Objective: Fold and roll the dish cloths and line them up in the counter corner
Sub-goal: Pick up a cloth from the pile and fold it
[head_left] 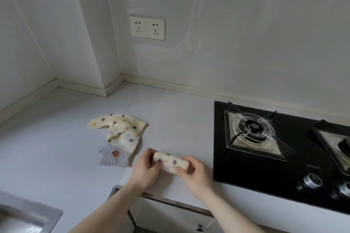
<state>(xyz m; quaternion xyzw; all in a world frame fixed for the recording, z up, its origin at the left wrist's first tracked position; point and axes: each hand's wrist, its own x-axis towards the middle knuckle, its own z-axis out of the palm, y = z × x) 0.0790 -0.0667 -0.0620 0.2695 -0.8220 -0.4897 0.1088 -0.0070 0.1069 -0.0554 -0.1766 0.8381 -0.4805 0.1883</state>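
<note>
While your left hand (146,168) and right hand (193,171) pinch the ends of the rolled cloth (171,162) above the counter (180,119), keep it tight; carry it level toward the corner.

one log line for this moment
step: rolling | left hand + right hand: gripping rolled cloth | loose cloths: unfolded | corner: none placed

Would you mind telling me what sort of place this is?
Most likely a home kitchen: a gas hob is set into the white counter, a steel sink shows at its corner, and a double wall socket sits above.
</note>
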